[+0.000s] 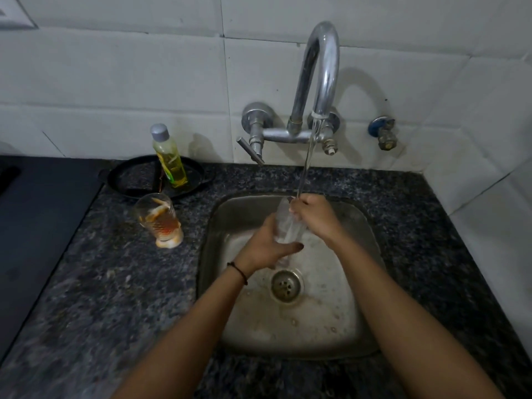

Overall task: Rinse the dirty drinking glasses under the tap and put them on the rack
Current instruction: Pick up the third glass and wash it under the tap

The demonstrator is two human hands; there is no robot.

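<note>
The left hand [266, 244] wraps the base of a clear drinking glass [288, 226] over the steel sink [357, 226]. The right hand [312, 214] pinches its rim, where the stream from the chrome tap [322, 67] lands. On the speckled granite worktop [115, 283] a second glass with orange residue [158, 218] stands near a bottle of yellow liquid [169, 159].
</note>
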